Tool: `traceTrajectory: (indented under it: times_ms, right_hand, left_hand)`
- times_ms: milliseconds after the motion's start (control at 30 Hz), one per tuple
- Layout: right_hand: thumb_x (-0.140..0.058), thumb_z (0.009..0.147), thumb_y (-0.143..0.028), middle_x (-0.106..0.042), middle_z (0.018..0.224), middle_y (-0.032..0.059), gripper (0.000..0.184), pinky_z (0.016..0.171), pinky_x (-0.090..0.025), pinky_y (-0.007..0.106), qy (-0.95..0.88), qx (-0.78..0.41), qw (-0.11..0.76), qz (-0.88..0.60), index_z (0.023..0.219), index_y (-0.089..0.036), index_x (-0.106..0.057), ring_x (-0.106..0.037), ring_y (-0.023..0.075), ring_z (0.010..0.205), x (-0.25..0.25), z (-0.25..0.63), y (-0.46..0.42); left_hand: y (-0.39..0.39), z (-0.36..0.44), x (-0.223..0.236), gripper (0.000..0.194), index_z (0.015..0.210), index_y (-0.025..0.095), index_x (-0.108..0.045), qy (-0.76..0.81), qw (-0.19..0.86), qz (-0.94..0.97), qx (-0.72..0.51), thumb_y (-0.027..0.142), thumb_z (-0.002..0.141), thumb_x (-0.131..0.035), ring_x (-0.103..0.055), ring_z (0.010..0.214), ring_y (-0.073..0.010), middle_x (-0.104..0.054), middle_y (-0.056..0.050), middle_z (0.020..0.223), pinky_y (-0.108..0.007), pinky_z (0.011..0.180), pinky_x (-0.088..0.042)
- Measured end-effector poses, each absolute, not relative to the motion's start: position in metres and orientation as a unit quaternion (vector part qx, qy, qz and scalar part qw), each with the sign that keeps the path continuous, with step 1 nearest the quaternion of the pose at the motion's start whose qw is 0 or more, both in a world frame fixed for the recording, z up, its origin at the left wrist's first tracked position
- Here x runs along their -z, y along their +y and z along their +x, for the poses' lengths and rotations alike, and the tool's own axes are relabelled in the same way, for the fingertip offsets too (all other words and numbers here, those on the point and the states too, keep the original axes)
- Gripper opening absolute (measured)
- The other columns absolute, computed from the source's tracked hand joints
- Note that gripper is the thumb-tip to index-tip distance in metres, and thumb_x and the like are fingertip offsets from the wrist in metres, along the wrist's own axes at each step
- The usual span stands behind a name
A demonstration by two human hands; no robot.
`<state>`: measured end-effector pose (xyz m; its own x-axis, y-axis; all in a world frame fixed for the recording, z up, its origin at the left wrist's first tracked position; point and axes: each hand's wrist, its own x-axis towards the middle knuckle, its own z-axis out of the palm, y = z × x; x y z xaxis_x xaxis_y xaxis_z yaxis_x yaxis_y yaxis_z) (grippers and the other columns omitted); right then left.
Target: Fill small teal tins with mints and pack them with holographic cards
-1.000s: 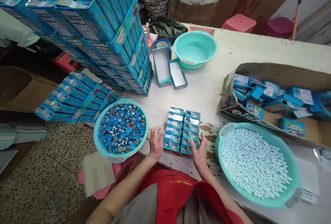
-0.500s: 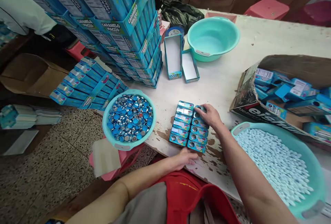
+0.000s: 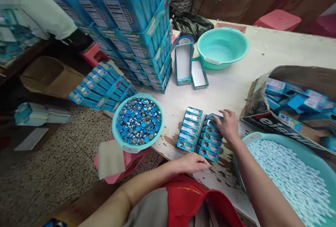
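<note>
Two rows of small blue candy boxes stand side by side on the table, the left row (image 3: 188,129) straight and the right row (image 3: 210,137) slanted, with a gap between them. Round holes show in the tops of several boxes. My right hand (image 3: 229,125) is closed at the far end of the right row, thumb over the last box and fingers beyond it. My left hand (image 3: 195,163) lies by the near ends of the rows, fingers stretched to the right and nothing seen in them. Whether it touches the boxes I cannot tell.
At left, a basin of metal caps (image 3: 139,122) sits by a tall stack of blue boxes (image 3: 147,41). A basin of pale blue candies (image 3: 288,174) and a carton of loose boxes (image 3: 262,115) stand right. Behind are two box trays (image 3: 183,64) and a turquoise basin (image 3: 223,48).
The right row has slid away from the left row and turned aslant, and my right hand has moved right with it. My left hand stays by the near ends. The whole view has shifted.
</note>
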<state>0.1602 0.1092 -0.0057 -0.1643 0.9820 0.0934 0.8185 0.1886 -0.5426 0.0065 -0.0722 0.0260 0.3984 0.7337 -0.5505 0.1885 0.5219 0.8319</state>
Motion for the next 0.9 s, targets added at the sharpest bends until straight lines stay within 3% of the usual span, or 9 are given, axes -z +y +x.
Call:
traceTrajectory:
  times_ms: [67, 133, 200, 267, 333, 500, 600, 767, 900]
  right_hand:
    - [-0.053, 0.084, -0.047, -0.056, 0.115, 0.0168, 0.039, 0.095, -0.037, 0.049, -0.738, -0.163, 0.294, -0.585, 0.104, -0.015, -0.063, -0.049, 0.03, 0.111, -0.01, 0.142, 0.093]
    - [-0.053, 0.085, -0.043, -0.058, 0.112, 0.0144, 0.032, 0.096, -0.038, 0.049, -0.741, -0.201, 0.339, -0.543, 0.103, -0.018, -0.062, -0.05, 0.0281, 0.11, -0.027, 0.114, 0.068]
    - [-0.053, 0.086, -0.039, -0.061, 0.107, 0.011, 0.023, 0.094, -0.041, 0.046, -0.744, -0.282, 0.357, -0.49, 0.099, -0.022, -0.062, -0.053, 0.0258, 0.106, -0.041, 0.077, 0.037]
    - [-0.053, 0.087, -0.036, -0.063, 0.101, 0.0085, 0.018, 0.091, -0.043, 0.042, -0.734, -0.389, 0.361, -0.425, 0.094, -0.024, -0.063, -0.056, 0.0227, 0.099, -0.047, 0.039, 0.009]
    - [-0.054, 0.086, -0.034, -0.065, 0.096, 0.0066, 0.016, 0.085, -0.046, 0.038, -0.704, -0.508, 0.334, -0.367, 0.092, -0.024, -0.065, -0.059, 0.0207, 0.093, -0.045, 0.007, -0.013]
    - [-0.063, 0.078, -0.036, -0.063, 0.08, 0.0019, 0.013, 0.07, -0.049, 0.032, -0.556, -0.672, 0.277, -0.402, 0.079, -0.024, -0.066, -0.057, 0.0168, 0.076, -0.034, -0.029, -0.036]
    - [-0.066, 0.073, -0.039, -0.061, 0.074, -0.0003, 0.017, 0.066, -0.049, 0.03, -0.45, -0.744, 0.249, -0.426, 0.079, -0.022, -0.066, -0.055, 0.0149, 0.069, -0.033, -0.04, -0.037]
    - [-0.067, 0.074, -0.049, -0.063, 0.099, 0.0009, 0.035, 0.066, -0.051, 0.027, -0.187, -0.842, 0.24, -0.446, 0.099, -0.025, -0.061, -0.059, 0.0142, 0.08, -0.038, -0.074, -0.027]
    - [-0.052, 0.082, -0.059, -0.065, 0.085, 0.0015, 0.041, 0.063, -0.052, 0.028, -0.027, -0.91, 0.2, -0.361, 0.096, -0.021, -0.06, -0.06, 0.0152, 0.073, -0.039, -0.091, -0.011]
  left_hand:
    - [-0.074, -0.037, -0.044, 0.026, 0.078, 0.02, -0.068, 0.617, 0.537, 0.515, -0.258, 0.033, 0.086, -0.047, -0.059, 0.078, -0.0159, -0.068, -0.003, 0.081, -0.027, 0.075, -0.046]
    - [-0.076, -0.088, -0.052, 0.03, 0.081, 0.02, -0.067, 0.756, 0.301, 0.518, -0.263, 0.035, 0.089, -0.043, -0.058, 0.086, -0.0195, -0.066, -0.007, 0.085, -0.031, 0.082, -0.044]
    - [-0.075, -0.136, -0.046, 0.031, 0.1, 0.018, -0.065, 0.838, 0.115, 0.494, -0.203, 0.04, 0.088, -0.047, -0.053, 0.103, -0.0268, -0.063, -0.014, 0.107, -0.04, 0.091, -0.04]
    - [-0.071, -0.167, -0.03, 0.045, 0.118, 0.018, -0.058, 0.865, 0.04, 0.488, -0.111, 0.048, 0.085, -0.051, -0.047, 0.114, -0.0329, -0.052, -0.019, 0.127, -0.046, 0.092, -0.038]
    - [-0.065, -0.181, -0.013, 0.052, 0.121, 0.017, -0.055, 0.866, 0.027, 0.499, -0.028, 0.053, 0.083, -0.051, -0.047, 0.112, -0.0351, -0.051, -0.02, 0.127, -0.047, 0.088, -0.039]
    - [-0.064, -0.186, 0.002, 0.026, 0.093, 0.017, -0.062, 0.831, 0.07, 0.552, 0.008, 0.034, 0.09, -0.042, -0.057, 0.091, -0.0266, -0.062, -0.013, 0.093, -0.035, 0.077, -0.041]
    - [-0.063, -0.199, 0.0, 0.021, 0.089, 0.019, -0.061, 0.849, 0.072, 0.51, -0.115, 0.033, 0.089, -0.045, -0.058, 0.084, -0.0223, -0.064, -0.01, 0.091, -0.031, 0.072, -0.041]
    - [-0.058, -0.198, -0.013, 0.018, 0.087, 0.02, -0.058, 0.852, 0.044, 0.374, -0.364, 0.036, 0.086, -0.049, -0.057, 0.074, -0.0164, -0.063, -0.003, 0.08, -0.028, 0.07, -0.042]
    - [-0.063, -0.161, -0.029, 0.018, 0.081, 0.02, -0.059, 0.769, 0.061, 0.484, -0.413, 0.033, 0.087, -0.048, -0.056, 0.075, -0.0163, -0.062, -0.003, 0.078, -0.03, 0.073, -0.044]
